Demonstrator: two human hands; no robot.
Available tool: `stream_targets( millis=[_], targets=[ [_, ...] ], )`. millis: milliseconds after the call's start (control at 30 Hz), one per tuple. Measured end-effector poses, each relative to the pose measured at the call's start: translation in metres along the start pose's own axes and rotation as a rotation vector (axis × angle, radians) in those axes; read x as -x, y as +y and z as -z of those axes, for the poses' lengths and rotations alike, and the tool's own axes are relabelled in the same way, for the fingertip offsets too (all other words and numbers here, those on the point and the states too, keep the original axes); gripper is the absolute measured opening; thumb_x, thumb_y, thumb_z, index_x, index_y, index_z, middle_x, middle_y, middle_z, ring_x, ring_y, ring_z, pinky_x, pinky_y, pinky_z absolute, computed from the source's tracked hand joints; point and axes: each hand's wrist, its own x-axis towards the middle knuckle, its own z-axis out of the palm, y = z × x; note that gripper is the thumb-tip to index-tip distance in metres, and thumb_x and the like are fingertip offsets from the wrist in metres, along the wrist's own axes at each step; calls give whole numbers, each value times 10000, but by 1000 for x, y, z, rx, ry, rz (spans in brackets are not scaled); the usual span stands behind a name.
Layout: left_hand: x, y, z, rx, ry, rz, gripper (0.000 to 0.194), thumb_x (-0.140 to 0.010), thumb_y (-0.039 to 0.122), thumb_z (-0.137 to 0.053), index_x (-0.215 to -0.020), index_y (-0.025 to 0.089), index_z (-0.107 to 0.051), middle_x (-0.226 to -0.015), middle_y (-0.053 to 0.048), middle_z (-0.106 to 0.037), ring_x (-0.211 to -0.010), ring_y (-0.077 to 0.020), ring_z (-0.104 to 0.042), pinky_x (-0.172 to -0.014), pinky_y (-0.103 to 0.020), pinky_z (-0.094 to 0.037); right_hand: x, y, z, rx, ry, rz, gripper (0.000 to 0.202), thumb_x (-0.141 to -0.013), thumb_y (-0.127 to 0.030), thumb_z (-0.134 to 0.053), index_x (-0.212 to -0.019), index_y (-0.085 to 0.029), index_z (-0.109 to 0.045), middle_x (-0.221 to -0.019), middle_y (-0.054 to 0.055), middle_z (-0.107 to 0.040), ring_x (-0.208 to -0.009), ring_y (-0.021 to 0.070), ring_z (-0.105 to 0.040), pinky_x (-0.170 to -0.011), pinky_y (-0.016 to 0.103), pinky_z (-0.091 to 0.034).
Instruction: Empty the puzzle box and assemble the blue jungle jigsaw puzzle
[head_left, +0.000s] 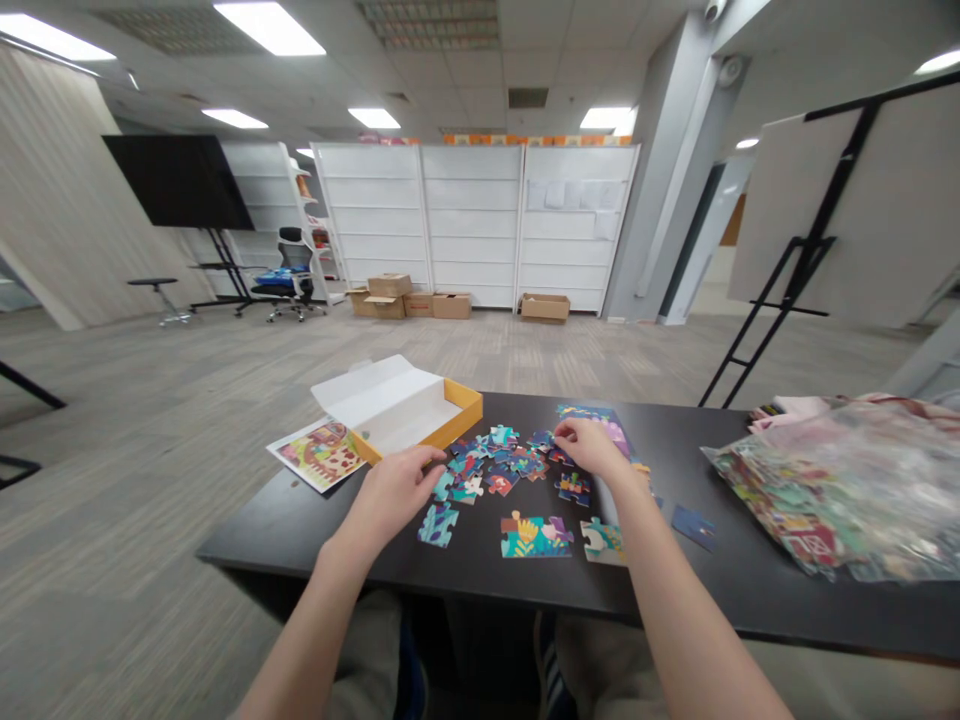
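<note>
Colourful puzzle pieces (517,462) lie in a loose pile on the black table (465,565). My left hand (397,487) rests beside the pile's left edge, fingers apart and nothing visible in them. At the pile's right side, my right hand (589,445) has its fingertips pinched at a dark piece; what is between them is too small to make out. Nearer the front edge are a teal piece (438,525), a joined section with yellow leaves (536,536) and another section (602,541) partly behind my right forearm. A purple and blue picture sheet (616,428) lies behind my right hand.
An open yellow-edged box (461,412) with a white inside stands at the back left, beside a picture card (321,455). A dark blue piece (694,526) lies right of my forearm. Plastic bags of puzzle pieces (847,490) cover the table's right side.
</note>
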Motion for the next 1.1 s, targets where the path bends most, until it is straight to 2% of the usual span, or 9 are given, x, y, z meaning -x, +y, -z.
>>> stream_targets(
  millis=[100, 167, 367, 500, 600, 667, 767, 967, 1100],
  targets=[
    [-18, 8, 8, -28, -49, -75, 241, -939, 278, -523, -1089, 205, -697, -1094, -61, -747, -983, -221, -689, -842, -297, -481, 2, -6, 9, 114, -20, 20, 93, -816, -145, -630, -820, -185, -714, -851, 51, -755, -794, 180, -692, -738, 258, -493],
    [-24, 13, 6, -89, -105, -71, 219, -924, 279, -554, -1069, 207, -702, -1100, -69, -747, -1022, -242, -684, -875, -317, -480, 2, -10, 13, 166, -29, 31, 119, -845, -159, -606, -864, -171, -723, -909, 66, -759, -817, 183, -688, -748, 261, -484],
    [-13, 13, -16, -211, -56, 120, 211, -944, 305, -525, -1035, 221, -696, -1056, -78, -747, -1012, -273, -691, -823, -350, -498, 0, -16, 14, 159, -47, 88, 160, -874, -163, -578, -927, -168, -729, -929, 69, -760, -817, 188, -679, -742, 265, -468],
    [-9, 13, -19, -177, -38, 175, 229, -964, 287, -484, -1036, 227, -693, -1030, -75, -756, -1003, -270, -698, -841, -357, -498, 2, -17, 13, 168, -43, 126, 168, -882, -160, -562, -896, -176, -728, -896, 59, -757, -803, 184, -670, -721, 264, -452],
    [-10, 15, -18, -148, -15, 83, 261, -979, 257, -452, -1084, 224, -689, -1103, -70, -746, -1038, -250, -688, -875, -339, -494, 5, -22, 13, 157, -32, 161, 176, -885, -171, -554, -881, -188, -729, -860, 48, -754, -767, 177, -660, -688, 263, -440],
    [-9, 13, -18, -94, -78, -42, 243, -967, 266, -496, -1116, 237, -687, -1127, -50, -738, -1044, -230, -683, -872, -310, -497, 7, -29, 13, 134, -15, 195, 175, -886, -185, -553, -880, -192, -729, -856, 47, -753, -754, 174, -653, -683, 265, -440],
    [-6, 10, -21, -34, -214, -169, 181, -927, 305, -597, -1052, 248, -716, -1097, -30, -731, -986, -212, -689, -817, -273, -505, 11, -40, 16, 87, -19, 232, 168, -881, -190, -558, -881, -194, -726, -842, 42, -749, -733, 167, -645, -679, 265, -444],
    [0, 10, -27, 25, -254, -243, 156, -922, 334, -629, -982, 257, -751, -1068, -17, -712, -961, -189, -678, -846, -258, -500, 22, -57, 24, 47, -88, 241, 163, -887, -192, -560, -858, -193, -721, -827, 33, -745, -724, 160, -644, -663, 257, -438],
    [2, 15, -30, 49, -247, -291, 124, -908, 325, -654, -960, 249, -737, -1122, -26, -706, -1079, -213, -634, -939, -292, -481, 27, -59, 29, 49, -109, 239, 164, -887, -200, -560, -869, -189, -722, -818, 35, -743, -715, 160, -643, -655, 259, -434]
  ],
)
